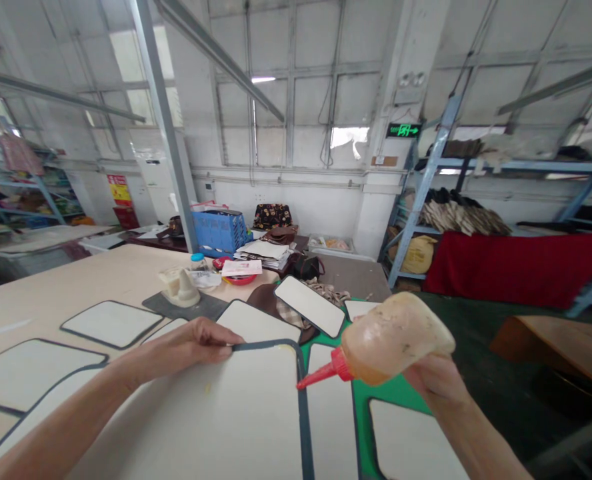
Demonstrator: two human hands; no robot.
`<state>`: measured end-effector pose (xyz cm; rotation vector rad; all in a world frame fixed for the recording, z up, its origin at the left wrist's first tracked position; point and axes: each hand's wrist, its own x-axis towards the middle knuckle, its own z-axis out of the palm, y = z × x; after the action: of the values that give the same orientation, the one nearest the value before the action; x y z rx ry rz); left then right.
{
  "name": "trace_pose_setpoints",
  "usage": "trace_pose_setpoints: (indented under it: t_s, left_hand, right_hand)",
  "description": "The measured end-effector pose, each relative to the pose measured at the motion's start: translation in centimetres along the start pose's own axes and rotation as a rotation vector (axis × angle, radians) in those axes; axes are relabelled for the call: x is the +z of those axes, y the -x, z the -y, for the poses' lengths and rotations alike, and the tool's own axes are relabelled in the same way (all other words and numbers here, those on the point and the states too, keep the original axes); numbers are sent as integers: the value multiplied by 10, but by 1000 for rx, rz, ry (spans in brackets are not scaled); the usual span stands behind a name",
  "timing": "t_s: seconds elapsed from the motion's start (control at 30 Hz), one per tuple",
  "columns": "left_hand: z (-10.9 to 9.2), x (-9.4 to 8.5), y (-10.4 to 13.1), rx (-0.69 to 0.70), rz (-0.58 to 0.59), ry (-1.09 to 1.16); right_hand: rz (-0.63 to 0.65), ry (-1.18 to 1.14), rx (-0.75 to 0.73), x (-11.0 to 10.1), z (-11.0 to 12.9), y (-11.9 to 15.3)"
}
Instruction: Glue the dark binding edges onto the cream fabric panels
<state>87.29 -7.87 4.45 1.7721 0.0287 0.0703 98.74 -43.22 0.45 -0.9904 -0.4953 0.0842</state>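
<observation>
My left hand (211,341) pinches the far edge of a large white panel (216,420) with a dark blue-grey border and rounded corner. In my right hand (439,380) is a translucent squeeze bottle (396,337) holding amber liquid, tilted sideways. Its red nozzle (323,375) points left, the tip at the panel's dark right border, just below the corner. A thin yellowish streak shows on the border near that corner, and a small yellow spot lies on the white face. The bottle hides part of my right fingers.
Several smaller bordered panels (111,323) lie around on the beige table (21,283) and a green surface (391,393). A dark mat (151,303) carries a cream-coloured container (182,290). Behind stand a blue basket (219,231) and stacked papers (263,252). Blue shelving (429,183) rises at right.
</observation>
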Motion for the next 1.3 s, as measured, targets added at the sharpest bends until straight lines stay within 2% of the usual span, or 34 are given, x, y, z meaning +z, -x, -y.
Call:
trace_pose_setpoints:
  t_s: [0.17,0.23,0.37,0.53,0.73,0.87,1.03,1.1,1.2,1.3]
  left_hand:
    - [-14,1,2,-153,383,-64]
    - [-15,-2,1,-200,437,-60]
    - [-7,-8,-1,-239,359,-2]
    - [0,-12,0,-274,323,67]
    - [2,-16,0,-319,243,118]
    - [4,-18,0,-314,210,160]
    - [5,-21,2,-317,184,208]
    - [7,-23,2,-318,173,202]
    - [12,-26,2,-316,163,194]
    - [20,-30,0,-294,154,232]
  right_hand:
    - [-42,-17,1,2,-9,2]
    - [-56,-26,-7,4,-12,3]
    - [-20,-33,34,8,-8,5]
    - [30,-42,116,22,4,8]
    - [28,-89,104,35,10,11]
    - [-14,-23,148,27,7,13]
    - [107,-63,64,13,-2,10]
    - [117,-45,50,9,-6,9]
    - [95,-21,21,6,-11,11]
    - [-34,-56,-44,6,-17,17]
